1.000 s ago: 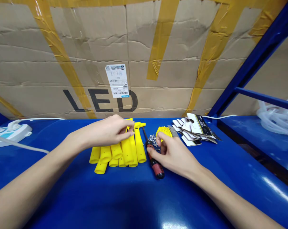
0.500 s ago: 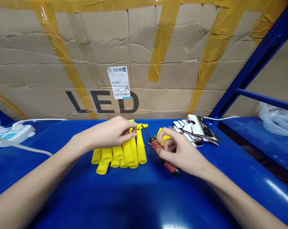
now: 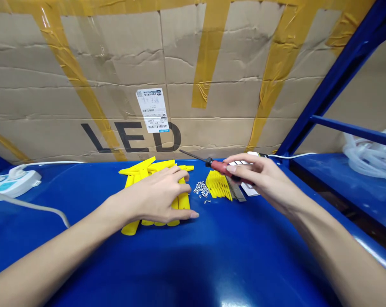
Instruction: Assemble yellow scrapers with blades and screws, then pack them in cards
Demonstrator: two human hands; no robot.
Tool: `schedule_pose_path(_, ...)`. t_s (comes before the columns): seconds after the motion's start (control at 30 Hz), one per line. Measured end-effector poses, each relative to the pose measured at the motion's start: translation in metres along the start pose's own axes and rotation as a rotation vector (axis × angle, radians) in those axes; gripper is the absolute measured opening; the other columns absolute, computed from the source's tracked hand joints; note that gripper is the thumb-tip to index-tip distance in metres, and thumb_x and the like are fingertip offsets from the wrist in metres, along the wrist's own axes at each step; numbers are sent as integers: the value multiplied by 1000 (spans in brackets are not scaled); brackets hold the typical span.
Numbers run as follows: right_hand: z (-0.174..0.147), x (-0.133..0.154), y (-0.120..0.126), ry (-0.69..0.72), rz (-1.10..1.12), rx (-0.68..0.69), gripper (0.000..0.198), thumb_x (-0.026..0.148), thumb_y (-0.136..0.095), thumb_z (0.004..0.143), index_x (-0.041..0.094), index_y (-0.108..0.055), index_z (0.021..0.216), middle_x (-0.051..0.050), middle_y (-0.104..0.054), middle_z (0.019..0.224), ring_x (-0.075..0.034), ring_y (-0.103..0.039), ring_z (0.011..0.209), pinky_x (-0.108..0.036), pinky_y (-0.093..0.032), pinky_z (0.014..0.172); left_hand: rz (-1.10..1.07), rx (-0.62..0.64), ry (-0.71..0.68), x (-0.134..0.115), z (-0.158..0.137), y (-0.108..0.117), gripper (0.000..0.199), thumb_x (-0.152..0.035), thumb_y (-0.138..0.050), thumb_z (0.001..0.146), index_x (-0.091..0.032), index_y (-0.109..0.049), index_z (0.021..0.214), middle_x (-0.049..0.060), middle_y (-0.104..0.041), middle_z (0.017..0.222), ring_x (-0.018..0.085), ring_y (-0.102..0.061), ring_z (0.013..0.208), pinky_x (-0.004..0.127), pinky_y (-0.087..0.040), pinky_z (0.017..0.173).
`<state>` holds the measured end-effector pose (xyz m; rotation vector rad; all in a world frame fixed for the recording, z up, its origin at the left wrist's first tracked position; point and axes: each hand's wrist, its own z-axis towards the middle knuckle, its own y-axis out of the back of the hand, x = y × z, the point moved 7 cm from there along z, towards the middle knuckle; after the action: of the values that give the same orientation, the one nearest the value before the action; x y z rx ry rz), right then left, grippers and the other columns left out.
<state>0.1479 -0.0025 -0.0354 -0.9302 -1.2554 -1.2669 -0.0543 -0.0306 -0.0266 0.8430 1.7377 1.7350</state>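
My left hand (image 3: 157, 196) lies over a pile of yellow T-shaped plastic handles (image 3: 129, 228), its fingers spread and its palm covering several of them. Whether it presses on one is hidden from me. Raised off the table, my right hand (image 3: 266, 175) grips a screwdriver (image 3: 219, 166) by its red handle, the thin dark shaft pointing to the left. Between the two hands lies a heap of small silver screws (image 3: 201, 189). Beside the screws is a row of flat yellow plastic pieces (image 3: 217, 185), with grey flat strips (image 3: 237, 192) along their right side.
Black-and-white card packaging (image 3: 252, 189) lies partly behind my right hand. A big taped cardboard box (image 3: 186, 55) walls off the back of the blue table (image 3: 193, 264). At left is a white power strip (image 3: 17, 183) with cables; a blue metal frame (image 3: 327, 81) rises at right.
My left hand has come down onto the yellow handles, fingers spreading. My right hand has moved right and up, and the screwdriver has turned to point left, uncovering the screws and flat yellow pieces.
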Motion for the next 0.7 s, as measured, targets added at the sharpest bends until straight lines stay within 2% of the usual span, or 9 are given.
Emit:
schedule_pose_path(0.03,1,4,9,56,-21,-46,29,41,-82,79,23,-75,100,-7,-79,96,-26,-75,95,-37,-59,80,4,12,10,2,0,2,64,-74,-49,91,-19,-76,110,16,-61,139,35,-54,132,51,-41,111)
schedule_pose_path(0.1,2,10,30,148,-48,-169,28,40,-85,76,24,-75,96,-7,-79,95,-27,-76,92,-40,-60,79,-2,31,30,7,-2,6,66,-74,-48,91,-18,-75,112,15,-65,134,34,-59,125,49,-45,108)
schedule_pose_path(0.17,0,18,48,275,4,-297,26,36,-88,73,25,-73,92,-4,-78,87,-27,-76,85,-41,-60,78,-19,40,34,11,-4,9,68,-76,-47,90,-19,-74,115,12,-69,128,32,-63,118,48,-48,103)
schedule_pose_path(0.23,-1,22,55,358,66,-353,21,33,-87,75,27,-71,87,-3,-76,78,-25,-76,79,-41,-60,77,-30,38,37,16,-7,12,72,-80,-48,87,-20,-73,118,11,-71,123,31,-64,116,47,-50,100)
schedule_pose_path(0.33,0,20,49,360,78,-339,18,35,-85,77,27,-70,83,-2,-75,77,-24,-75,76,-40,-60,73,-11,17,34,21,-10,15,76,-85,-49,82,-22,-74,116,11,-73,122,34,-61,122,46,-49,99)
schedule_pose_path(0.43,0,15,36,322,9,-326,24,39,-86,76,26,-68,86,-2,-77,81,-25,-77,80,-38,-60,72,-3,-3,-11,21,-12,15,76,-87,-51,79,-24,-75,114,10,-73,123,35,-58,128,45,-47,102)
schedule_pose_path(0.57,-1,12,21,281,-84,-304,29,43,-86,74,25,-68,86,-2,-76,78,-24,-76,78,-33,-57,65,-21,-16,-68,15,-10,11,78,-88,-49,79,-24,-75,116,11,-70,131,35,-56,131,46,-46,105)
schedule_pose_path(0.7,-2,14,17,283,-91,-294,30,41,-88,72,23,-68,86,-1,-73,75,-20,-73,71,-28,-52,59,-59,-29,-81,12,-8,6,76,-86,-49,81,-25,-75,118,11,-70,132,34,-58,130,47,-42,110)
